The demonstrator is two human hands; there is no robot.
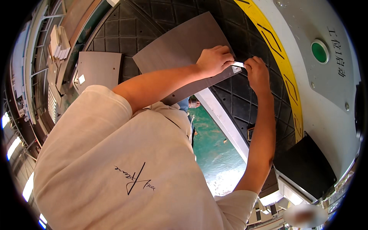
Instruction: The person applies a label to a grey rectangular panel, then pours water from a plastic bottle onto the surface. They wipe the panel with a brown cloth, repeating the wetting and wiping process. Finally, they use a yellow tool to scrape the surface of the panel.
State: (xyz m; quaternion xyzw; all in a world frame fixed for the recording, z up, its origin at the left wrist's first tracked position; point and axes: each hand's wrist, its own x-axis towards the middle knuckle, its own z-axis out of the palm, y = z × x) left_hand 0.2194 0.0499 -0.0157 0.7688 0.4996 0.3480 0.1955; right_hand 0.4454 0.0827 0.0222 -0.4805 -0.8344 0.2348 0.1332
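Observation:
Between my two hands a small white strip [238,64] is stretched, over the right corner of a brown flat panel [180,48]. My left hand [215,60] is closed, its fingertips pinching the strip's left end just above the panel. The strip's right end is pinched between the thumb and fingers of my right hand [257,73], which is past the panel's edge. Just below the strip, a small shiny pale patch [235,69] shows on the panel corner. Whether it is part of the strip, I cannot tell.
The panel lies on a black grooved work surface [153,17]. Another brown panel [100,69] with a white label lies to the left. A yellow curved edge [281,57] and a grey machine housing with a green button [319,51] stand on the right.

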